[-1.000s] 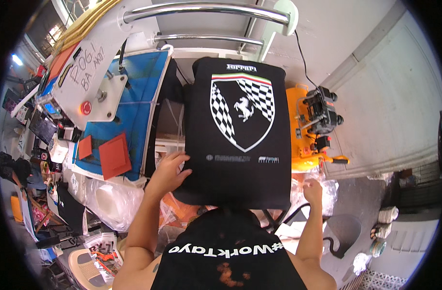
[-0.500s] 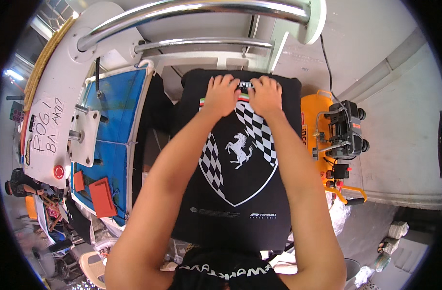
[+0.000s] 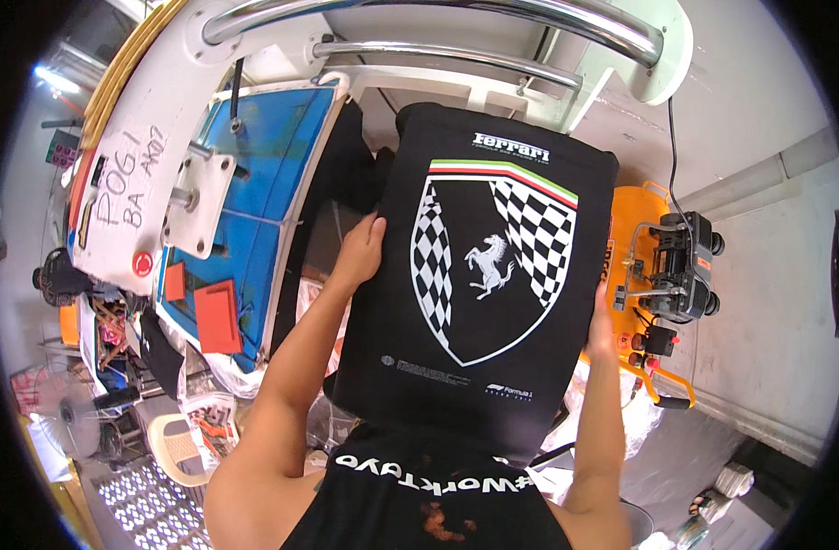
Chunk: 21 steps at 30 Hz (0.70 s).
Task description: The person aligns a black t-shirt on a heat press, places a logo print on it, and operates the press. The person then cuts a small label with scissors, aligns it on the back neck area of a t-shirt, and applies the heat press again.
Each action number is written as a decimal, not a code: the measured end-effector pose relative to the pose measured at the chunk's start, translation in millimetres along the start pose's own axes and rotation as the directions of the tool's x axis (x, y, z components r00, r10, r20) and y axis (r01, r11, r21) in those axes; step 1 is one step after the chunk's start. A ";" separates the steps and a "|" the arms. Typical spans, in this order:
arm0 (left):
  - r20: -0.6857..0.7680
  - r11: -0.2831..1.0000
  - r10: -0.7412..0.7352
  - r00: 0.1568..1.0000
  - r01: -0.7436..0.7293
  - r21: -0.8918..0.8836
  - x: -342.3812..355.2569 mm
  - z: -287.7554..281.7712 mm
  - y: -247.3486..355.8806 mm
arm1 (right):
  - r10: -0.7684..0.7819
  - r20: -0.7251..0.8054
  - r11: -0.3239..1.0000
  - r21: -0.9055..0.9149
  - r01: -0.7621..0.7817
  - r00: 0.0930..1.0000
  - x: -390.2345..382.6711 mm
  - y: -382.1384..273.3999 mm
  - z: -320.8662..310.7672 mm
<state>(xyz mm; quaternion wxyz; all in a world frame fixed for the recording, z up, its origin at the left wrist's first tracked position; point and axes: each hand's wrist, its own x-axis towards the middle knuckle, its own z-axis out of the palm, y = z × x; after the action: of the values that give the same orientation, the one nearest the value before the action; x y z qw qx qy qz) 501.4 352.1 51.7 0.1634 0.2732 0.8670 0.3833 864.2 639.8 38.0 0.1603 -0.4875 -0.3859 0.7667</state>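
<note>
A black T-shirt [image 3: 474, 339] with a white checkered shield, prancing horse and coloured stripe lies stretched flat over a board, angled slightly clockwise. My left hand [image 3: 362, 247] is closed on its left side edge at about mid-height. On the opposite edge, a little lower, my right hand [image 3: 599, 325] grips the shirt, its fingers partly hidden behind it. Just left is a heat press's blue pad [image 3: 245, 192] with red squares [image 3: 218, 316] on it, beside a white press arm [image 3: 140, 202] with a red stop button [image 3: 142, 264].
Chrome bars [image 3: 438, 20] cross above. An orange air compressor [image 3: 662, 275] stands right, against a pale wall [image 3: 767, 321]. At left are a person [image 3: 57, 280], a fan [image 3: 66, 412] and a beige plastic chair [image 3: 167, 454]. Plastic wrapping [image 3: 621, 422] lies below the compressor.
My hands have gone from the shirt's top, where they were half a second ago, down and outward to its two side edges. The shirt has shifted right and turned slightly clockwise.
</note>
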 end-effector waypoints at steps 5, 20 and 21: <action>0.087 0.964 -0.205 0.975 0.216 -0.154 -93.3 -27.1 -31.2 | 0.335 -0.101 0.926 0.222 -0.307 0.937 -106.1 71.7 -27.7; 0.127 0.612 -0.349 0.928 0.329 -0.720 -223.2 -56.2 -98.8 | -0.079 -0.134 0.966 0.236 0.109 0.988 -232.3 114.1 -64.7; 0.125 0.616 -0.347 0.929 0.326 -0.717 -225.1 -51.3 -107.1 | -0.089 -0.137 0.967 0.226 0.118 0.987 -230.5 117.3 -69.5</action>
<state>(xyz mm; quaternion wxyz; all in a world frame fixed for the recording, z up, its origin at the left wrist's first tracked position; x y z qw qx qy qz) 618.2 128.0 21.0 0.3154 0.0134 0.6808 0.6609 1049.1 450.4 78.2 0.2804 -0.4918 -0.3072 0.7649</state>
